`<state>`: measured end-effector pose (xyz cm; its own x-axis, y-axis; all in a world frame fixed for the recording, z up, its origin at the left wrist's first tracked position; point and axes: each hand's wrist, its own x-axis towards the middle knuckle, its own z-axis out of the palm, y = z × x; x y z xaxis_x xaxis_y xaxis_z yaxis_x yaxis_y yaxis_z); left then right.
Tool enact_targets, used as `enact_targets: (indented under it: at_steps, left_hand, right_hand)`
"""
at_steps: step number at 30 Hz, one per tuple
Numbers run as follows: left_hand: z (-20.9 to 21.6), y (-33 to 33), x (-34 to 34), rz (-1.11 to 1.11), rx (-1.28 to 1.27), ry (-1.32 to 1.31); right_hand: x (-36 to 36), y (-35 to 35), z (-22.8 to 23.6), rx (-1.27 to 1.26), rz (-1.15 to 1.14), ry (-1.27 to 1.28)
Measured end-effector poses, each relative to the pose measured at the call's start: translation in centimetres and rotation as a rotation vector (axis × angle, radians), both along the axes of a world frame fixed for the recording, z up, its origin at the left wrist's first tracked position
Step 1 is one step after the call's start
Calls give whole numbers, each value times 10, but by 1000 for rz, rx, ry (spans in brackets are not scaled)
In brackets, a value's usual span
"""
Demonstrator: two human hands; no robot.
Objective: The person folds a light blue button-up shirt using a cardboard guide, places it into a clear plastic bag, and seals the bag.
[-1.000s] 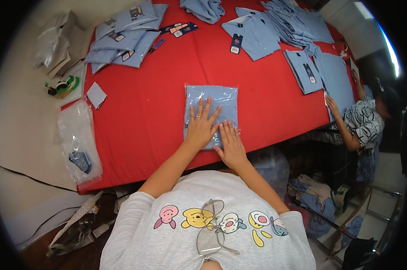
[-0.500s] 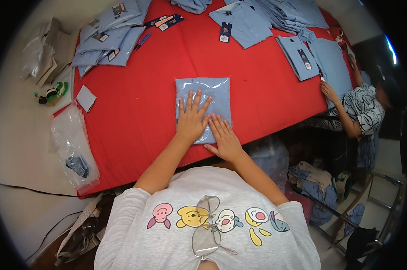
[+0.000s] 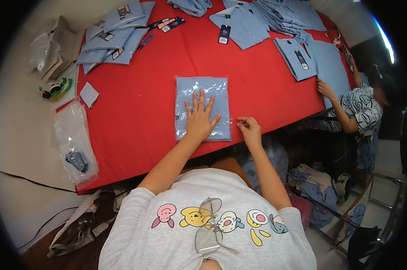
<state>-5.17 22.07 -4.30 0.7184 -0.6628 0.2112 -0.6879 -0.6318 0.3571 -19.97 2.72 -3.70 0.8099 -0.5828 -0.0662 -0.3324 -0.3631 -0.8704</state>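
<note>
A folded light-blue shirt in a clear plastic bag (image 3: 217,96) lies flat before me, near the table's front edge. Spread over its middle is my left hand (image 3: 199,119), open, palm down, with a ring on one finger. Just off the bag's right edge, my right hand (image 3: 250,129) has its thumb and fingers drawn together in a pinch. A faint clear sliver shows by those fingertips; whether it is part of the bag or a loose bit is too small to tell.
The red-covered table (image 3: 136,121) carries bagged shirts (image 3: 111,38) at far left, a pen (image 3: 145,41), navy tags (image 3: 172,24), and tagged folded shirts (image 3: 295,58) at right. Empty plastic bags (image 3: 75,135) lie at the left edge. A co-worker (image 3: 354,105) handles cloth at right.
My right hand has lifted off the bagged shirt and moved right, its fingers closing into a pinch. My left hand stays on the bag, fingers spread, shifted slightly right.
</note>
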Motion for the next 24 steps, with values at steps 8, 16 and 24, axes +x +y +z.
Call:
enact_targets:
  at_steps: [8, 16, 24]
  left_hand:
    - [-4, -4, -6, 28, 101, -15]
    - [-2, -7, -8, 49, 54, 9]
    - [-4, -22, -14, 143, 101, 48]
  right_hand:
    - [18, -11, -4, 105, 188, -71]
    - [24, -19, 8, 135, 271, -86]
    - [25, -26, 4, 139, 333, -118]
